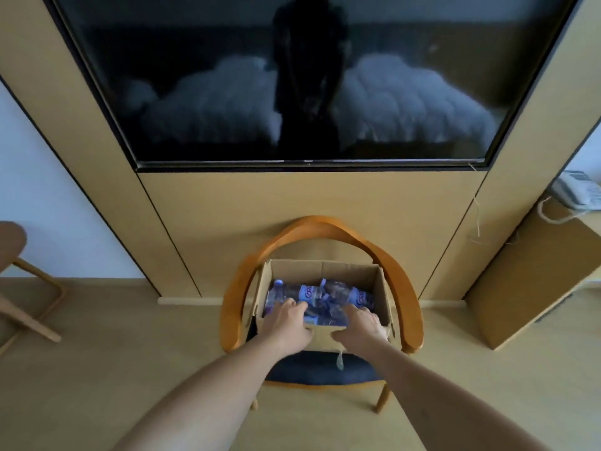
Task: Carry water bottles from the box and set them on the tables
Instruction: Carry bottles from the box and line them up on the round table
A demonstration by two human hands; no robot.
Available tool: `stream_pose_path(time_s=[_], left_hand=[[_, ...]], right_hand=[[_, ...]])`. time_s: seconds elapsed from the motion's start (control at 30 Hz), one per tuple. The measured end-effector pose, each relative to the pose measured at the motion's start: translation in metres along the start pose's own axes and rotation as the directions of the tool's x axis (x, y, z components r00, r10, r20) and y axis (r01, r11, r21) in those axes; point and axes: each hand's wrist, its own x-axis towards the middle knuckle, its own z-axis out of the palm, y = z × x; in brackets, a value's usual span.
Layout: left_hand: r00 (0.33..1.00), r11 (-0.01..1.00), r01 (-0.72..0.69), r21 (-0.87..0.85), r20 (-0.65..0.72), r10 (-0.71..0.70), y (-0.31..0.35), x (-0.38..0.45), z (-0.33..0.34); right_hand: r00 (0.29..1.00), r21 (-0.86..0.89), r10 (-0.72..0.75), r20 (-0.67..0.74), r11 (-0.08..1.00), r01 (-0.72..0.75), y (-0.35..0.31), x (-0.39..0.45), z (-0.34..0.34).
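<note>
Open cardboard box (325, 271) on curved wooden chair (312, 224), clear plastic bottles (312, 292) lying inside, left hand (286, 323) and right hand (364, 325) reaching in over near rim, grips hidden, cannot tell

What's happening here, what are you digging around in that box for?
A person is reaching both hands into an open cardboard box of water bottles that sits on a wooden chair below a wall TV. The left hand and right hand are down on the bottles; none has been lifted out yet.
</note>
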Motion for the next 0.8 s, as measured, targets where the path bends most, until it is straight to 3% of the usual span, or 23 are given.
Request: stream_pose_path(time_s=[0.23, 0.43, 0.8], left_hand=[[0.995, 0.995, 0.091, -0.035, 0.055, -0.089, -0.022, 0.084, 0.008], [0.975, 0.988, 0.142, -0.069, 0.180, -0.127, -0.049, 0.158, 0.042], [0.899, 0.982, 0.179, 0.052, 0.397, -0.185, -0.074, 0.226, 0.101]], right_hand=[[0.994, 0.005, 0.011, 0.106, 1.000, -0.012, 0.003, 0.089, 0.003], [0.977, -0.035, 0.120, 0.176, 0.993, -0.115, 0.016, 0.155, 0.025], [0.909, -0.076, 0.290, 0.300, 0.957, -0.280, 0.036, 0.238, 0.053]])
